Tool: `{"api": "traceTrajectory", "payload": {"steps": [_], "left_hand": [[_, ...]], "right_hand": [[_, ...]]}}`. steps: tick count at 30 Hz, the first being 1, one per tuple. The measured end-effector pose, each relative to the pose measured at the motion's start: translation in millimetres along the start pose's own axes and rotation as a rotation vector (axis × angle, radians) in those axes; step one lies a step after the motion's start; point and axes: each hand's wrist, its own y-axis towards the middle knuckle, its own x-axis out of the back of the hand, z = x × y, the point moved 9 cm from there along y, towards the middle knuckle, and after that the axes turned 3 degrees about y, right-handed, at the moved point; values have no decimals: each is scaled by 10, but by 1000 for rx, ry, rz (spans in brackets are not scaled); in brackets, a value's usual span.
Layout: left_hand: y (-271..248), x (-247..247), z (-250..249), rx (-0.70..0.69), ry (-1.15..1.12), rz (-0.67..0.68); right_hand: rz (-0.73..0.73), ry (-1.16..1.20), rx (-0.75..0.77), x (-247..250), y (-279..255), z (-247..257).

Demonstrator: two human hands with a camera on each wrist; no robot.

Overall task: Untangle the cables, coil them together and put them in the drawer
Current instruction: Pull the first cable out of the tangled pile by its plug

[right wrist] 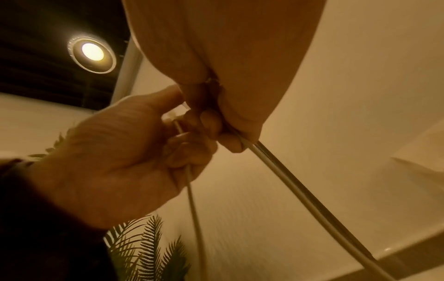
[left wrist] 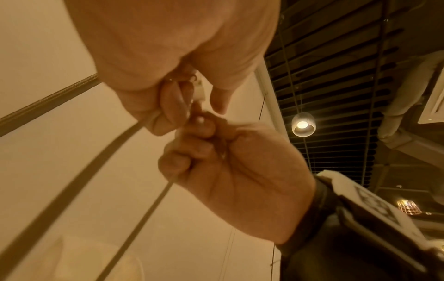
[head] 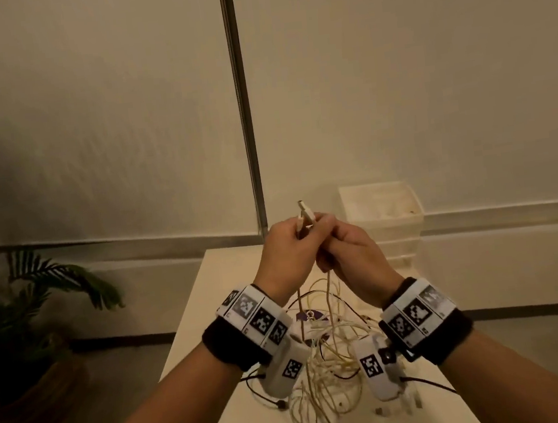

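Both hands are raised above the table, close together and touching. My left hand (head: 299, 233) pinches white cable ends, and a USB plug (head: 305, 212) sticks up out of its fingers. My right hand (head: 329, 231) grips a white cable (right wrist: 300, 190) just below. In the left wrist view a strand (left wrist: 115, 140) runs down from the curled left fingers. The right hand (left wrist: 228, 171) holds a second strand (left wrist: 153, 201). Both strands hang to the tangle of white and dark cables (head: 324, 365) on the table. The translucent drawer unit (head: 383, 214) stands at the table's far right.
The white table (head: 230, 285) is narrow, and floor lies on both sides of it. A potted palm (head: 39, 305) stands on the floor at left. A metal pole (head: 243, 111) rises behind the table. Small loose plugs (head: 394, 406) lie near the front right.
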Motion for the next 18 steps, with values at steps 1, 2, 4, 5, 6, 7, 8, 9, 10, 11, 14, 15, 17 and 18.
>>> {"api": "traceTrajectory", "payload": {"steps": [1,2,4,5,6,7,8,9,10,11,14,15,17,18], "left_hand": [[28,-26,11,-5,16,-11],[55,-47,29,-15,36,-27],[91,-99,72,-41,80,-42],[99,-136,80,-69,117,-36],[93,-158,55,-108,163,-31],[89,-162,12,-145,213,-35],[99,-134,-25,-173,254,-59],[138,-68,-49,-190,286,-99],[183,10,-89,-207,303,-141],[228,96,-147,-230,310,-182],[306,280,-329,-283,186,-247],[306,299,-376,-278,107,-240],[280,357,-473,-292,50,-266],[256,403,-540,-325,76,-294]], "right_hand": [[14,-2,17,-28,-3,29],[21,-4,34,-33,-3,47],[26,-11,63,4,-26,59],[22,-20,69,40,-46,39],[22,-37,71,76,-66,1],[32,-60,66,108,-88,-70],[50,-97,53,128,-115,-160],[67,-145,28,153,-130,-308],[78,-201,-4,178,-151,-480],[83,-259,-37,214,-176,-672],[95,-439,-79,310,-284,-1217],[99,-472,-94,349,-335,-1396],[98,-478,-153,453,-421,-1720],[105,-492,-185,498,-453,-1838]]}}
